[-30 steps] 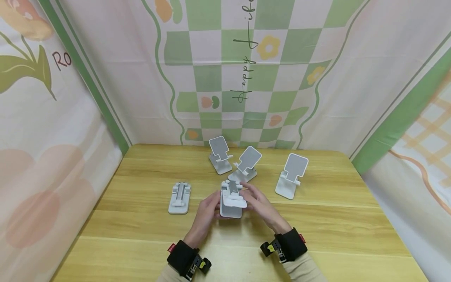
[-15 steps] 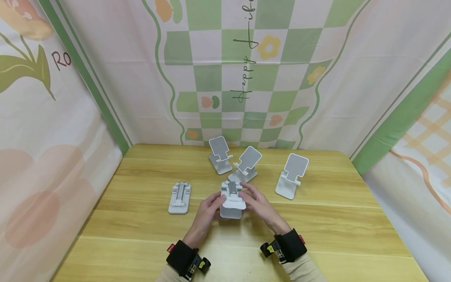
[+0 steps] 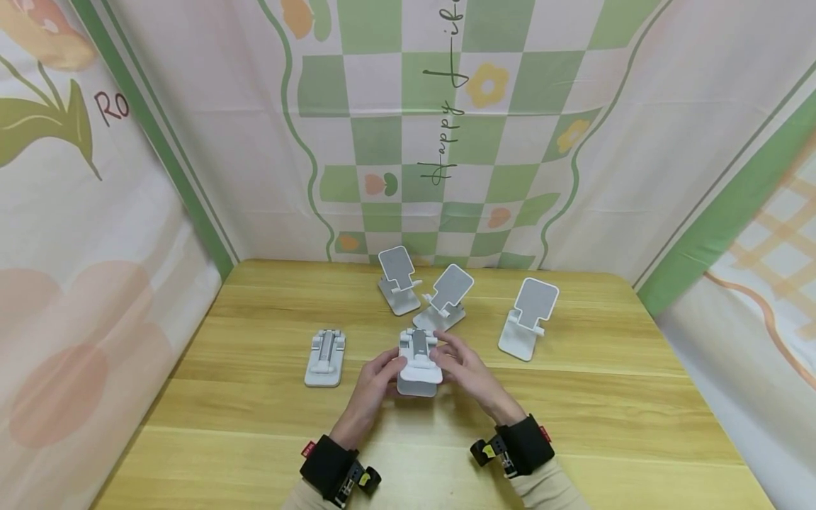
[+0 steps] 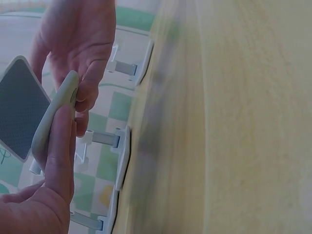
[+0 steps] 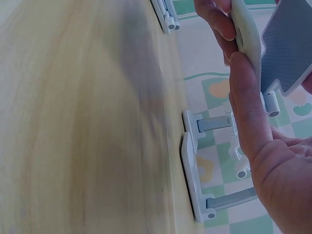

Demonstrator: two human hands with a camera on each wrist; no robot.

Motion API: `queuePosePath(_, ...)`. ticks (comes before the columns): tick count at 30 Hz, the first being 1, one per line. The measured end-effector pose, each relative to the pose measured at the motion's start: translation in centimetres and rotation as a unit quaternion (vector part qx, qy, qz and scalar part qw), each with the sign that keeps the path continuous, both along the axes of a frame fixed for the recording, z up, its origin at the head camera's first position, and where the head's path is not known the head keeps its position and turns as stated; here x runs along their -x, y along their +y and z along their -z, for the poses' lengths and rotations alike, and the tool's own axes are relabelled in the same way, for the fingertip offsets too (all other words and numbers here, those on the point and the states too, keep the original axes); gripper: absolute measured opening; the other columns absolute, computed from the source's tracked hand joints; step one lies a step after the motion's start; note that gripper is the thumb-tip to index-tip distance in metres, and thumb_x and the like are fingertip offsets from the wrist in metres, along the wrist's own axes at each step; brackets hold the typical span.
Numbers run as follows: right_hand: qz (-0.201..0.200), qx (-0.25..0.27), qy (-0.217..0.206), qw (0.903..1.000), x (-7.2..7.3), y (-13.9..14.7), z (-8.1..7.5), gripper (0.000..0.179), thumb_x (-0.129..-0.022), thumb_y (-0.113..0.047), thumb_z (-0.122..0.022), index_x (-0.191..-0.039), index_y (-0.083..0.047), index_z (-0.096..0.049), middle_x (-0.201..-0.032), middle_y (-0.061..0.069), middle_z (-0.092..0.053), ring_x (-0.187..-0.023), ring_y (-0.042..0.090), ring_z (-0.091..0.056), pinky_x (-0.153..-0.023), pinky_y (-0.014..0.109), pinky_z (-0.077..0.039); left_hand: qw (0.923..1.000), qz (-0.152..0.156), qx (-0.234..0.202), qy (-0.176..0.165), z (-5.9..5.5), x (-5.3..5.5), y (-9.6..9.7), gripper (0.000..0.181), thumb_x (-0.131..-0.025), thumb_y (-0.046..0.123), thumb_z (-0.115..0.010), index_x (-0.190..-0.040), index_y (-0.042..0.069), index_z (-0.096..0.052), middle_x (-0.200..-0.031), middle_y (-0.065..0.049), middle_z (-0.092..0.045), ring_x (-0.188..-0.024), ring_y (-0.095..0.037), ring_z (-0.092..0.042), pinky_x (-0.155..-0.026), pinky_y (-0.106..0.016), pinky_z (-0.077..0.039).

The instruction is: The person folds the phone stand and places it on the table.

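Note:
A white folding phone stand (image 3: 418, 354) is held up between both hands, its upper part partly swung away from its grey-faced plate (image 4: 22, 107). My left hand (image 3: 372, 389) grips its left edge, thumb on top and fingers below. On the opposite edge my right hand (image 3: 472, 372) pinches it the same way. Both wrist views show the stand's base (image 5: 247, 41) edge-on between the hands, above the table. Hidden from the head view are most fingertips under the stand. Left of the hands, a folded phone stand (image 3: 324, 359) lies flat.
Behind the hands, two unfolded phone stands (image 3: 398, 278) stand close together. A further unfolded stand (image 3: 528, 317) is to the right. The wooden table (image 3: 612, 397) ends at a patterned cloth backdrop (image 3: 376, 145), with cloth at both sides too.
The held stand's upper part has tipped down toward the grey plate, narrowing the gap. My left thumb has come onto its top. The other stands stay put.

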State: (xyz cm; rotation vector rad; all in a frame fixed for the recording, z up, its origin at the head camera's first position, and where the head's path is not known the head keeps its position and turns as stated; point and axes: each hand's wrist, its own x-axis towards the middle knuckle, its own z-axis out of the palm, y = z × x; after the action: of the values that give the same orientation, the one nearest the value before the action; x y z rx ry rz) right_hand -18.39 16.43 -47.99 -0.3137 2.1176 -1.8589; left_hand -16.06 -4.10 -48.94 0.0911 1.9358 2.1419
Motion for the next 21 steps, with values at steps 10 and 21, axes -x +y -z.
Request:
queuePosePath(10, 0.007, -0.003, -0.005, 1.0, -0.1, -0.16, 0.08, 0.062, -0.094, -0.026, -0.056, -0.146, -0.008, -0.028, -0.123, 0.022, -0.05, -0.1, 0.026, -0.058, -0.084, 0.037, -0.052, 1.0, -0.001, -0.008, -0.002, 0.35, -0.05, -0.02, 0.059, -0.096, 0.032, -0.049, -0.142, -0.003, -0.038, -0.12, -0.019, -0.06, -0.098, -0.02, -0.061, -0.083, -0.038, -0.053)
queuePosePath(21, -0.011, 0.017, 0.014, 0.9997, -0.06, -0.25, 0.27, 0.067, -0.091, -0.013, -0.059, -0.146, 0.001, -0.023, -0.121, 0.028, -0.05, -0.094, 0.022, -0.062, -0.078, 0.038, -0.055, 0.9998, -0.019, 0.005, 0.006, 0.85, 0.05, 0.22, 0.052, -0.094, 0.015, -0.051, -0.141, -0.005, -0.038, -0.113, -0.019, -0.064, -0.09, -0.017, -0.064, -0.071, -0.025, -0.055)
